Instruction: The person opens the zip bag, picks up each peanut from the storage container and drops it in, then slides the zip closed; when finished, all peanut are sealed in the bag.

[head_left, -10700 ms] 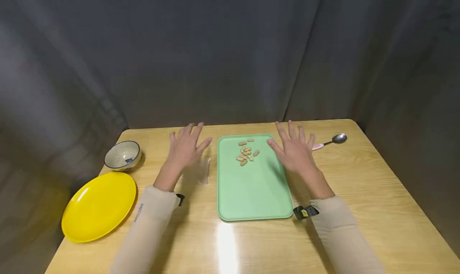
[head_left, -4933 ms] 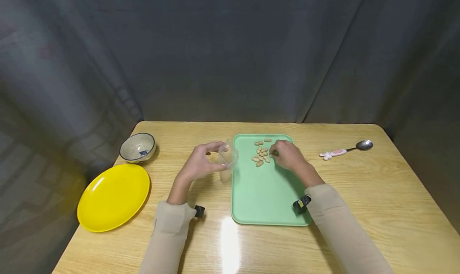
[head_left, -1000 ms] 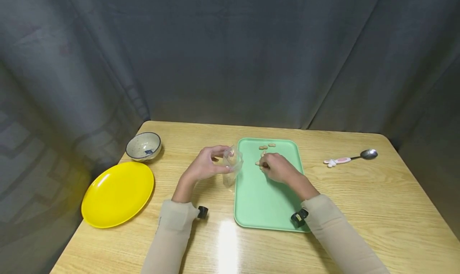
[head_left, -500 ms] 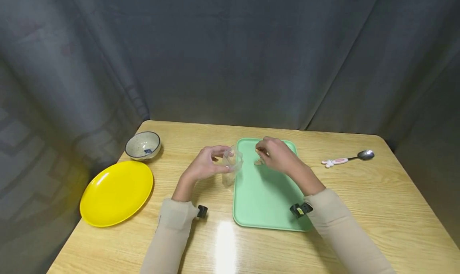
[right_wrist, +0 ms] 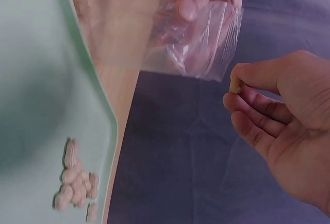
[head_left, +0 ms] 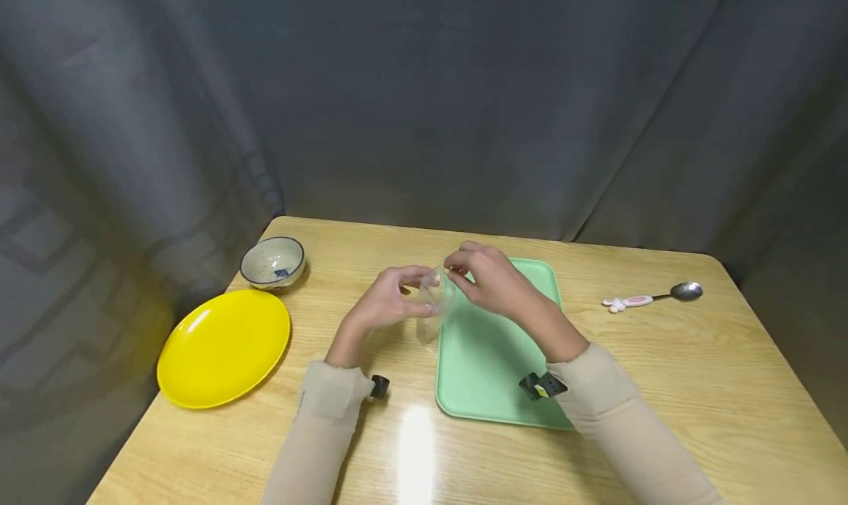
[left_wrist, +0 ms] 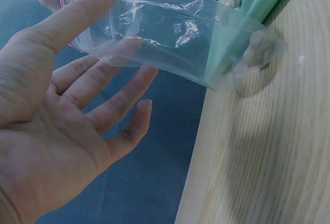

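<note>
My left hand holds a clear zip bag upright near its mouth, thumb on one side and fingers on the other. In the left wrist view a peanut lies at the bottom of the bag. Between thumb and fingertips my right hand pinches a peanut, just beside the bag's mouth in the right wrist view. Several peanuts lie on the green tray; in the head view my right hand hides them.
A yellow plate lies at the left of the wooden table, with a patterned bowl behind it. To the right of the tray is a spoon with a pink and white handle. A dark curtain stands behind the table.
My right hand has risen from the peanuts on the tray and moved left to the bag's mouth with a peanut. The left hand keeps its hold on the bag. The head view has shifted slightly.
</note>
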`<state>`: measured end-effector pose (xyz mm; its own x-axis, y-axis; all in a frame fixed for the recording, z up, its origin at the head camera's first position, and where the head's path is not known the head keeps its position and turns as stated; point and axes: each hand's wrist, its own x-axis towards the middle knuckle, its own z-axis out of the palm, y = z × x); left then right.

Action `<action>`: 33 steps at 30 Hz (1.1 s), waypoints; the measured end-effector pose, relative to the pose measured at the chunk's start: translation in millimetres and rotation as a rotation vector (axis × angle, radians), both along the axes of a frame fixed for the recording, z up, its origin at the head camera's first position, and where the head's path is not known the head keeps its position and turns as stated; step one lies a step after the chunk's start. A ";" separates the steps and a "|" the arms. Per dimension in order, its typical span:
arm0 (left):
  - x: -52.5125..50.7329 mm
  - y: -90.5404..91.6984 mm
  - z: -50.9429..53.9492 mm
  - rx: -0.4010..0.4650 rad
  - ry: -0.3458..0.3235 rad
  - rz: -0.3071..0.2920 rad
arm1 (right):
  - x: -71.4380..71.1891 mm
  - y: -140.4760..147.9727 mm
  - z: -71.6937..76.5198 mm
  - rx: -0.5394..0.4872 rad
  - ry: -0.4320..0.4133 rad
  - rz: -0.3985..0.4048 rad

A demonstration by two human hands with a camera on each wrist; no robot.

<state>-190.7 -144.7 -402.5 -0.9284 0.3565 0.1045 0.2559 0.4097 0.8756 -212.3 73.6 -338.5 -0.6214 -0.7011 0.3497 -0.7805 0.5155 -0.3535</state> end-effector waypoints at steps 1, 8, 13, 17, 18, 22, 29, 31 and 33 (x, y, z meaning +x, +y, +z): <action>-0.3 0.6 -0.3 0.003 -0.002 0.000 | -0.1 -1.7 -0.9 0.001 0.000 0.007; -0.7 1.4 -0.7 -0.003 0.004 -0.012 | 2.1 -9.2 -4.2 -0.003 -0.037 0.034; -1.0 0.8 -1.7 -0.004 0.011 -0.014 | 4.2 -10.0 -5.2 -0.046 -0.057 0.027; -1.3 -0.7 -1.0 -0.015 0.011 -0.008 | 3.9 -11.3 -5.6 -0.057 -0.063 0.032; -1.6 -1.2 -0.9 -0.020 0.011 -0.005 | 3.8 -11.7 -5.5 -0.055 -0.063 0.033; -2.6 -0.3 -1.8 -0.026 0.016 -0.015 | 4.4 -10.7 -7.4 -0.050 -0.073 0.020; -1.8 -2.3 -2.3 -0.014 0.004 -0.009 | 5.0 -11.9 -8.8 -0.044 -0.098 0.027; -1.7 -2.7 -2.5 -0.008 0.002 -0.006 | 5.3 -10.9 -7.5 -0.046 -0.091 0.023; -1.8 -2.6 -3.0 -0.005 0.002 -0.007 | 5.4 -8.1 -5.4 -0.042 -0.088 0.004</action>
